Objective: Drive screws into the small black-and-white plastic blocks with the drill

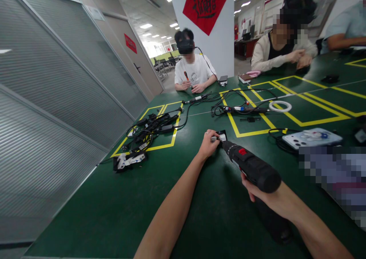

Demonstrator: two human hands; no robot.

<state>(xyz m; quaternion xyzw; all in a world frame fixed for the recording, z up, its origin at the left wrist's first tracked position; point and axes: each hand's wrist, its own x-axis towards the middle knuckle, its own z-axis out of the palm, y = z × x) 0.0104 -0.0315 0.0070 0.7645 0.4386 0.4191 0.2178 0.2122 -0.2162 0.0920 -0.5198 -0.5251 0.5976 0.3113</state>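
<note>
Drill (pixel 254 165) sits in our right hand (pixel 274 200), our fingers wrapped around its black grip below the body. It slants above the desk (pixel 114 213), its chuck pointing away from us toward our left hand (pixel 209 145). There our fingers are pinched on a small silvery piece (pixel 214 138) at the drill's tip, just beside a black part (pixel 220 133) with a white patch; whether the bit touches the piece, we cannot tell. Pale marks too small to read ring the drill's collar, behind which sits a red switch. Beyond, we see a red poster (pixel 205 7) with large black brush-written Chinese characters, and a smaller red sign (pixel 130 43) on the door (pixel 122 55), its writing too small to read.
</note>
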